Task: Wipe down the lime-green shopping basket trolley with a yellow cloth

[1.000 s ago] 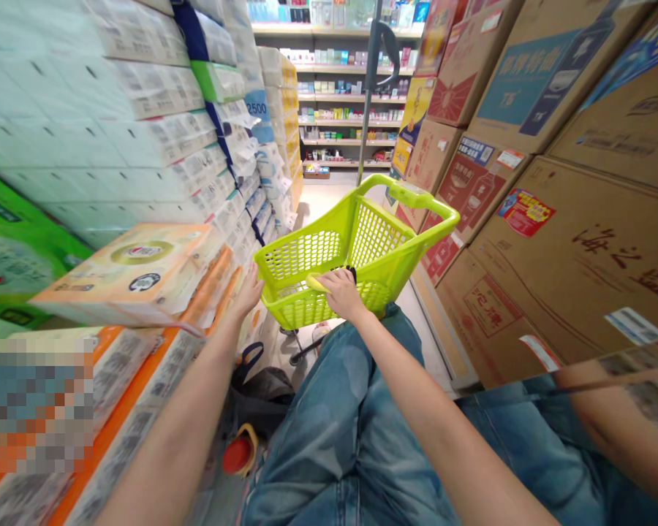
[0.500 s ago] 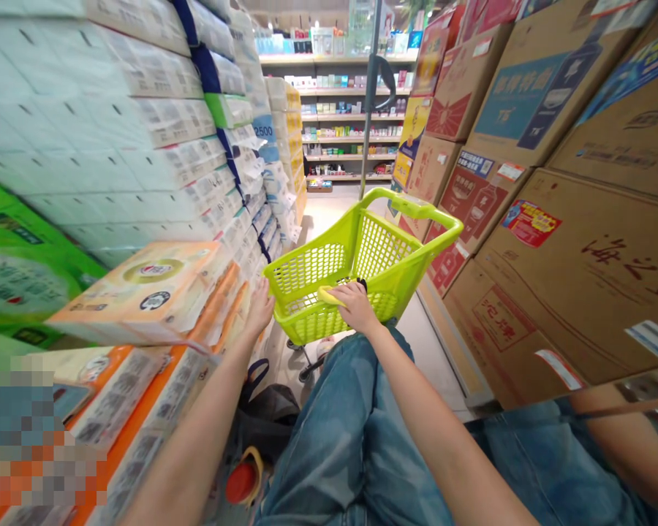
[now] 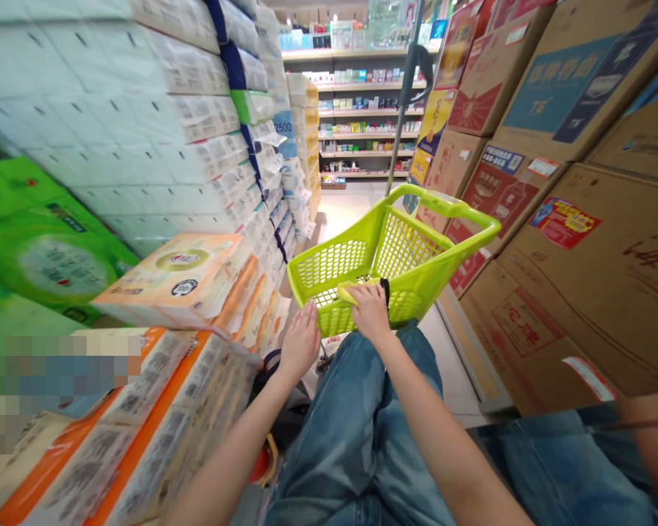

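Note:
A lime-green plastic mesh shopping basket [image 3: 400, 252] stands in front of my knees, its long handle folded down inside. My right hand [image 3: 370, 313] grips the yellow-green handle [image 3: 348, 294] at the near rim, beside a black strap. My left hand [image 3: 300, 342] is open, fingers up, just left of the basket's near corner, and I cannot tell if it touches the basket. Stacked, orange-striped tissue packs [image 3: 197, 387] lie close to that hand. My denim-clad legs [image 3: 356, 431] fill the bottom middle.
Wrapped paper-product packs [image 3: 142, 146] tower along the left of the aisle, and printed cardboard cartons [image 3: 559, 241] line the right. Shelves of small goods [image 3: 367, 109] stand at the far end behind a metal pole [image 3: 403, 124]. A dark bag with a red object [image 3: 263, 464] sits low by my left arm.
My left hand has come off the tissue packs and moved toward the basket's near corner. The basket sits further right in view, with the right hand still on its handle.

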The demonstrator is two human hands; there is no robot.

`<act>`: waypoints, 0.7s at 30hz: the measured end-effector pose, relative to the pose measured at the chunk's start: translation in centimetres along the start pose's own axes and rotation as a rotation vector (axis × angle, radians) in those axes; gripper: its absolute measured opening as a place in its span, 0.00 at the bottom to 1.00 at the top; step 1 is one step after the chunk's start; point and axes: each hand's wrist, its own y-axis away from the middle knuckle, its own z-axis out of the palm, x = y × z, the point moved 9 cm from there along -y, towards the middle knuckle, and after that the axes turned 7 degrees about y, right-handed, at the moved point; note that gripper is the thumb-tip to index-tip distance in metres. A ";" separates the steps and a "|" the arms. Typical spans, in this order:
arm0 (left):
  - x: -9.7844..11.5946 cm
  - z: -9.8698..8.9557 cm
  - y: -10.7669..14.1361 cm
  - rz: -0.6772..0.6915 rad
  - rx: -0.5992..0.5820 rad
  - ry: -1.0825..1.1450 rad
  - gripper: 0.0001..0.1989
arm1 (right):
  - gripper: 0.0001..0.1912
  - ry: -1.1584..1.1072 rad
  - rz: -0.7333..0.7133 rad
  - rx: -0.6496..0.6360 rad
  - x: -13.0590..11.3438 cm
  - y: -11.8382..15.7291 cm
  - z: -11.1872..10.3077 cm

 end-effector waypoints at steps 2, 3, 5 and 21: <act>0.1 0.2 0.2 -0.028 0.031 -0.003 0.36 | 0.27 0.031 -0.070 -0.007 -3.4 0.9 1.1; 0.2 0.3 0.4 -0.037 0.041 -0.003 0.37 | 0.28 0.040 -0.117 -0.010 -4.9 1.4 1.7; 0.3 0.4 0.6 -0.052 0.053 0.002 0.38 | 0.29 0.064 -0.198 -0.015 -6.5 2.3 2.5; 1.0 0.7 0.9 -0.099 0.108 0.021 0.44 | 0.35 0.145 0.052 0.085 3.1 1.4 -0.2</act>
